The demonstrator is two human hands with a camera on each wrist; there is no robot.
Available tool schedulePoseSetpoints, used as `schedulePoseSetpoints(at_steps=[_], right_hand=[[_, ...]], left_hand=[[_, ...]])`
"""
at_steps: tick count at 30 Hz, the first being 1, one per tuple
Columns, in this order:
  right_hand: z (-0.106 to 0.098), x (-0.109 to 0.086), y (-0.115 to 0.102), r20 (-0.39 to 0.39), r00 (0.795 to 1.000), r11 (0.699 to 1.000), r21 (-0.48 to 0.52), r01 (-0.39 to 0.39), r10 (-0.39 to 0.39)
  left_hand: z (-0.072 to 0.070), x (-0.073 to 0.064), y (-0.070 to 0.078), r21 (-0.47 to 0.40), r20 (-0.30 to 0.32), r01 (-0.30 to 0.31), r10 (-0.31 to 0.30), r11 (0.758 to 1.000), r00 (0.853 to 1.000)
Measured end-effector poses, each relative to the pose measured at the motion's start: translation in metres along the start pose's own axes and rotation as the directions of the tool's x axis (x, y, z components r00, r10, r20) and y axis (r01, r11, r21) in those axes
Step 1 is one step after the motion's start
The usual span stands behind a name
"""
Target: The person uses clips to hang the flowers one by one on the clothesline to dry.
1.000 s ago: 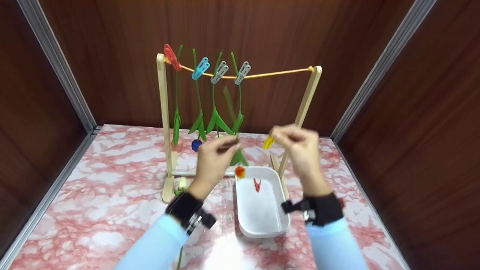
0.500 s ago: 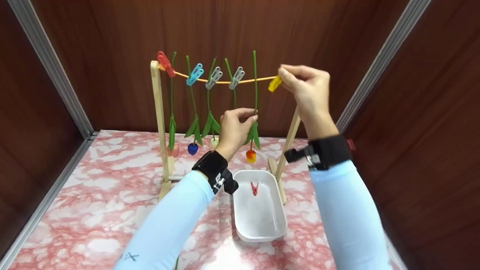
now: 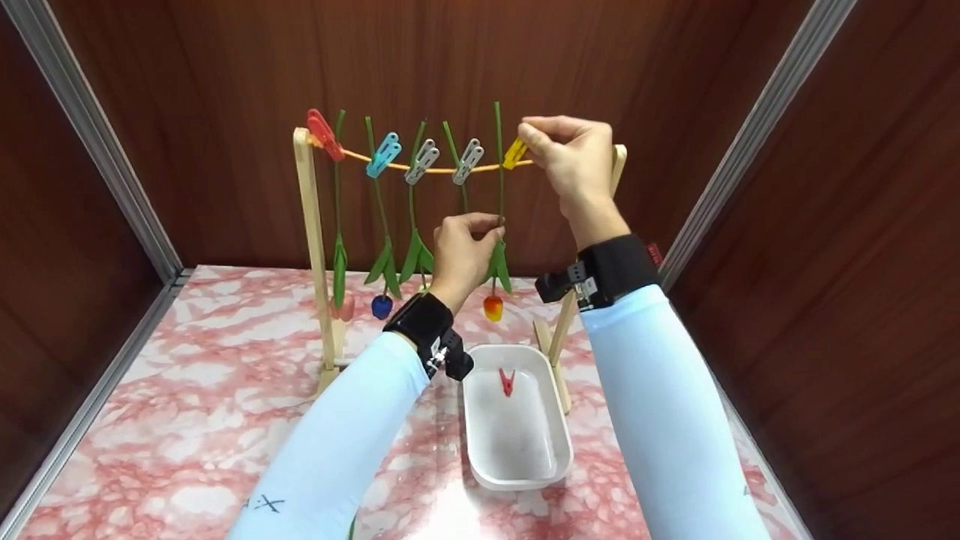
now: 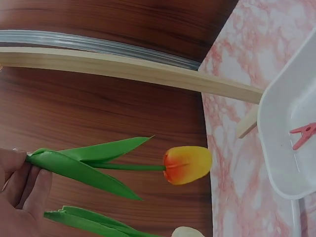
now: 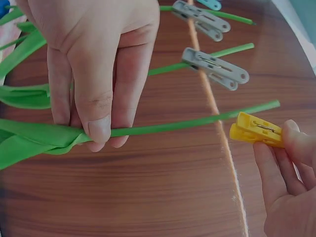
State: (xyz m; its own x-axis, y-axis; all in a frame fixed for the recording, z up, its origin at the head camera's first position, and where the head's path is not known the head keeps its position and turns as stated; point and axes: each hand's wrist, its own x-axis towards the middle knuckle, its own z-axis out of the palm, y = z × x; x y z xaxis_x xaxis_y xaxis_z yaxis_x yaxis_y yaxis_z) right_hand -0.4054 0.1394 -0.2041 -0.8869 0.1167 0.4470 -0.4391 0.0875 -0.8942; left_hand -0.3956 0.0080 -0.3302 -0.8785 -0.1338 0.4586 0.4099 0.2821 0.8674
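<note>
My left hand [image 3: 461,251] pinches the stem of an orange-and-yellow artificial tulip [image 4: 187,165], just by its leaves. The tulip hangs bloom down, and its upper stem [image 5: 173,127] crosses the orange cord [image 5: 229,163]. Between thumb and fingers, my right hand [image 3: 577,161] pinches a yellow clothespin [image 5: 254,129]. In the right wrist view the clothespin's tip lies right by the stem, near the cord; whether it touches either I cannot tell. Two grey clothespins [image 3: 421,162], a blue clothespin [image 3: 384,155] and a red clothespin [image 3: 324,135] hold other stems on the cord.
Wooden posts [image 3: 311,225] carry the cord at both ends. A blue tulip [image 3: 382,307] and other upside-down flowers hang left of my left hand. Below stands a white basin [image 3: 517,442] with a small red clothespin [image 3: 507,382] inside, on a pink marbled tabletop [image 3: 187,420].
My left hand has lifted the tulip from over the basin up to the cord. The right hand rose with the yellow clothespin, then moved left to the stem.
</note>
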Motion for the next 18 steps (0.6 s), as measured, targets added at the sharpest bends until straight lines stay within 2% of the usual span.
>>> schedulePoseSetpoints(at_steps=[6, 11, 18], right_hand=[[0.0052, 0.0001, 0.0029, 0.050, 0.998, 0.998, 0.056, -0.031, 0.028], [0.0079, -0.0012, 0.0039, 0.077, 0.996, 0.999, -0.029, -0.042, 0.044], [0.0060, -0.0024, 0.0000, 0.098, 0.987, 0.984, -0.140, -0.111, 0.126]], left_hand=[[0.0009, 0.0016, -0.0013, 0.014, 0.007, -0.007, 0.007, 1.000, 1.000], [0.0011, 0.0028, -0.0017, 0.012, -0.001, -0.019, 0.019, 1.000, 1.000], [-0.0007, 0.0023, -0.0023, 0.035, 0.001, -0.039, 0.039, 0.999, 0.999]])
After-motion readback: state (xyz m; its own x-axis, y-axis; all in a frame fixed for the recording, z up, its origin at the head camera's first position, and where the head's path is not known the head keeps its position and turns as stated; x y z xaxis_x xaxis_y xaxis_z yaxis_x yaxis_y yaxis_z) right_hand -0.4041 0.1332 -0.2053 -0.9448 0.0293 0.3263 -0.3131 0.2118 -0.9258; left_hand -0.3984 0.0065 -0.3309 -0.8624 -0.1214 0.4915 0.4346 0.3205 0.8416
